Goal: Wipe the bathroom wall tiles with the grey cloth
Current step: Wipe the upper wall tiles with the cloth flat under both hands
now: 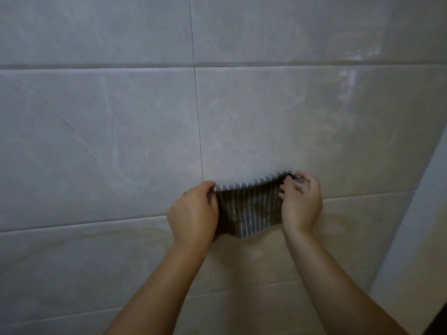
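The grey cloth point(250, 209) has thin white stripes and hangs stretched between my two hands in front of the wall tiles point(108, 141). My left hand point(193, 213) grips its upper left corner. My right hand point(301, 201) pinches its upper right corner, held a little higher. The cloth's lower edge sags loose below my hands. The tiles are large, pale grey and marbled, with thin dark grout lines. I cannot tell whether the cloth touches the wall.
A vertical grout line point(197, 105) runs down to just above my left hand. A pale wall corner or frame edge point(420, 201) stands at the right. The lower tiles point(96, 262) look beige with faint streaks.
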The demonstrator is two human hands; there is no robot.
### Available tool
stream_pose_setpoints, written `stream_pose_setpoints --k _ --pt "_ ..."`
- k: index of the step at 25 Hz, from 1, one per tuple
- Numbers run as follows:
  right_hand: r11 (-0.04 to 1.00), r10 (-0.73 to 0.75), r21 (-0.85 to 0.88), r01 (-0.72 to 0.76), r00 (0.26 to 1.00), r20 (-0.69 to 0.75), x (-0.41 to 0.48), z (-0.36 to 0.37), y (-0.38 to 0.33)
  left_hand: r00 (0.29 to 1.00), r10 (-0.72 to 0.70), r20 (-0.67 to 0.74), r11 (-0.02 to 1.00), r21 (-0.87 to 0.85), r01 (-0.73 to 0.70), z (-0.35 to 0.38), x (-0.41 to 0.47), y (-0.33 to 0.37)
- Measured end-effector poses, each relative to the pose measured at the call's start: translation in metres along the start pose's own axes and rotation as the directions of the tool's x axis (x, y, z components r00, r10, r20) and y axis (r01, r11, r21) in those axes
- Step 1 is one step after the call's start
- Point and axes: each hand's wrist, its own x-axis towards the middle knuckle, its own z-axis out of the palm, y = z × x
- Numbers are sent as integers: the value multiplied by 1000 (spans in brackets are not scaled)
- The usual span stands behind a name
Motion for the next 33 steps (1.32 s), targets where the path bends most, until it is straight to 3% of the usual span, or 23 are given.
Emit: stream_pose_setpoints --k 2,3,5,7,9,14,17,20,23,27,33 --pt "989 -151 -4 151 988 43 -21 5 13 998 49 -41 994 -93 -52 13 -22 -5" --pt "953 -288 -70 295 952 100 -31 8 24 992 122 -40 990 -67 -124 24 -32 -10" --pt "734 -521 -323 597 801 296 -41 12 48 968 252 -5 961 116 -250 45 -45 -22" --pt "508 -565 -509 695 714 412 -38 11 64 969 247 9 943 230 -242 54 -47 -27" --pt "405 -612 -555 727 666 426 -31 12 64 980 197 8 960 201 -194 53 -46 -23" --pt "437 -691 -473 765 623 368 -26 25 57 990 141 -7 988 -66 -141 63 -44 -7" --pt "383 -715 -491 782 588 379 -18 29 58 963 245 -115 965 -71 -254 70 -32 -18" --pt "337 -723 -504 795 562 402 -13 36 61 877 441 -190 897 61 -438 74 -13 -38" --pt "333 -753 -517 789 552 358 -9 46 63 802 564 -195 824 190 -533 77 4 -45" --pt "288 -831 -533 795 484 274 3 56 75 763 617 -193 770 350 -534 92 20 -48" --pt "171 -841 -528 832 403 362 11 45 104 722 667 -182 703 473 -531 128 -6 -73"
